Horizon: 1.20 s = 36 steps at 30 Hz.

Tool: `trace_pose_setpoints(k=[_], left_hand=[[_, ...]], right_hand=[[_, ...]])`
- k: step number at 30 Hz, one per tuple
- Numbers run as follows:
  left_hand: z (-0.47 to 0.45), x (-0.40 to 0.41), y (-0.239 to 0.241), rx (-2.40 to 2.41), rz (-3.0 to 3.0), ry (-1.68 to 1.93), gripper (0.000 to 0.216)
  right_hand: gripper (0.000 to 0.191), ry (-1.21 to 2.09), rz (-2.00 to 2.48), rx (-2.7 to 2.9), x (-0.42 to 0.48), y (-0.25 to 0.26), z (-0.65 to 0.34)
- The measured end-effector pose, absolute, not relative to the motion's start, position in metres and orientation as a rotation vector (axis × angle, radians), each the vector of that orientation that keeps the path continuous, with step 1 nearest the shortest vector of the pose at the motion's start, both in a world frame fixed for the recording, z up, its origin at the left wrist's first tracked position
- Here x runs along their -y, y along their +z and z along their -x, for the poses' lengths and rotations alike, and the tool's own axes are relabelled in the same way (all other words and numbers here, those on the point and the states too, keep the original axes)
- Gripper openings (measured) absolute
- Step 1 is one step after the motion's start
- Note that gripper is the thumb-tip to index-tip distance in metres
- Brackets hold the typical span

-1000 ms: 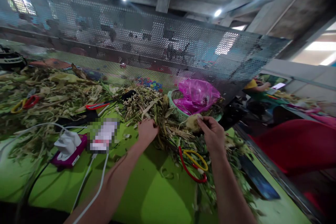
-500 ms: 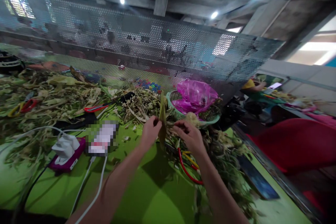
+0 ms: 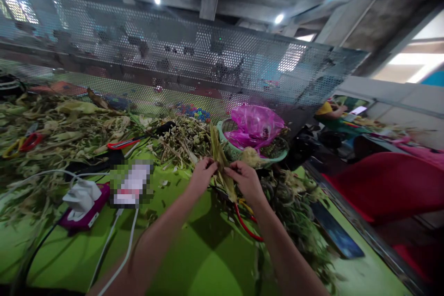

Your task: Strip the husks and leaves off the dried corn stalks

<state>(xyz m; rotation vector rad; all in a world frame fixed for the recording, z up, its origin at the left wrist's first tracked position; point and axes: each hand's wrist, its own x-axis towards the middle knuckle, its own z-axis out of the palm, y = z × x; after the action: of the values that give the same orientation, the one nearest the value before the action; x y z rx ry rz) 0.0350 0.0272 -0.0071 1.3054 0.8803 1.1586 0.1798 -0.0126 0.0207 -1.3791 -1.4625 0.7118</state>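
Observation:
A long, dried yellow-green leaf (image 3: 217,148) stands tilted above the green table, gripped between both hands. My left hand (image 3: 203,176) is closed, its thumb and fingers pinching the leaf from the left side. My right hand (image 3: 244,180) pinches the same leaf from the right, its fingers close to those of the left. Behind the right hand sits a green basket (image 3: 277,159) holding a crumpled purple plastic bag (image 3: 258,125). Scissors with red and yellow handles (image 3: 244,224) lie partly hidden below my right hand.
Dried leaves (image 3: 79,120) are heaped along the left, with scissors (image 3: 24,143) among them. A phone (image 3: 132,182) with a white cable and a purple power strip (image 3: 85,212) lie at left. Another phone (image 3: 338,231) is near the right edge. A perforated metal screen (image 3: 166,60) stands behind.
My right hand has moved left onto the leaf, nearer my left hand. The leaf, upright before, now slants with its lower end to the right.

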Motion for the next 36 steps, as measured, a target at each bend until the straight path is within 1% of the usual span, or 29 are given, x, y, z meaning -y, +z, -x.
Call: trace_pose_setpoints(k=[3, 5, 7, 10, 12, 15, 19, 25, 29, 33, 36], left_hand=[[-0.036, -0.027, -0.007, -0.846, -1.235, 1.109, 0.014], [-0.036, -0.025, -0.006, -0.839, -1.179, 1.095, 0.013], [-0.037, -0.024, -0.006, -0.835, -1.157, 1.092, 0.013], [-0.038, -0.025, -0.007, -0.805, -1.175, 1.103, 0.014], [-0.038, -0.027, -0.008, -0.778, -1.19, 1.121, 0.015], [-0.037, -0.03, -0.01, -0.736, -1.212, 1.134, 0.016], [-0.036, -0.028, -0.005, -0.668, -1.213, 1.116, 0.016], [-0.033, -0.025, 0.001, -0.73, -1.199, 1.103, 0.013], [-0.032, -0.028, -0.004, -0.855, -1.198, 1.163, 0.011], [-0.034, -0.027, -0.008, -0.958, -1.203, 1.217, 0.011], [-0.035, -0.022, -0.003, -0.946, -1.153, 1.203, 0.015]], right_hand=[[0.025, 0.7, 1.36, 1.466, 0.012, 0.019, -0.18], [0.023, 0.527, 1.382, 1.494, 0.012, 0.019, -0.18], [0.021, 0.283, 1.409, 1.552, 0.014, 0.021, -0.18], [0.008, 0.078, 1.414, 1.704, 0.019, 0.027, -0.177], [0.01, 0.051, 1.415, 1.77, 0.022, 0.03, -0.174], [0.017, 0.032, 1.474, 1.777, 0.024, 0.031, -0.171], [0.024, 0.177, 1.515, 1.694, 0.022, 0.028, -0.171], [0.025, 0.688, 1.332, 1.451, 0.016, 0.023, -0.175], [0.028, 0.936, 1.232, 1.265, 0.016, 0.026, -0.173], [0.031, 1.075, 1.197, 1.22, 0.019, 0.027, -0.168], [0.032, 1.083, 1.216, 1.231, 0.019, 0.026, -0.165]])
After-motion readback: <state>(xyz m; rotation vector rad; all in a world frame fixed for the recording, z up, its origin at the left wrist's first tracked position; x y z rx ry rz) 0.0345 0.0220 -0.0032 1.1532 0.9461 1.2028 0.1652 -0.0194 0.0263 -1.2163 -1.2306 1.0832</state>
